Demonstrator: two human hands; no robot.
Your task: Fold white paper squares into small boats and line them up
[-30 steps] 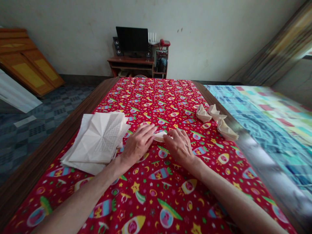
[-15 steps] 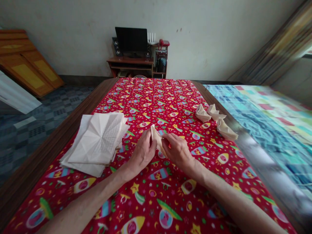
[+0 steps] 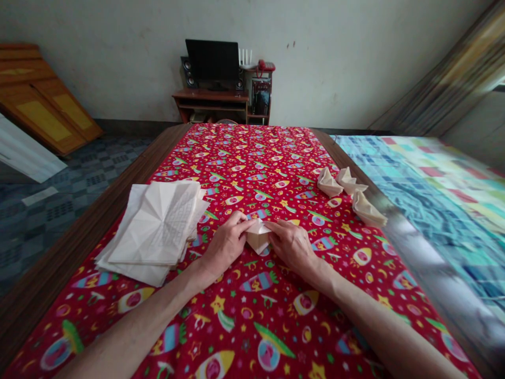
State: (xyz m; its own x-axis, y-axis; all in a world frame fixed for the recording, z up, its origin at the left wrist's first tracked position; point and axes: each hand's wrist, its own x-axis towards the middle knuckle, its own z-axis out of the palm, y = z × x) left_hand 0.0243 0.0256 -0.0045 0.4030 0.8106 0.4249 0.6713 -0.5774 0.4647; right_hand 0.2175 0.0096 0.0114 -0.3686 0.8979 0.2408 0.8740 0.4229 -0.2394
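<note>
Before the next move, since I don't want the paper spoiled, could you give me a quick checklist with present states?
1. Left hand on the folded paper: ok, at its left side.
2. Right hand on it: ok, at its right side.
3. Paper stack apart from left hand: ok.
4. Three folded pieces apart from right hand: ok.
5. Underside creases sharp: cannot tell, hidden.

Left grip [image 3: 228,241] near right grip [image 3: 292,244]
</note>
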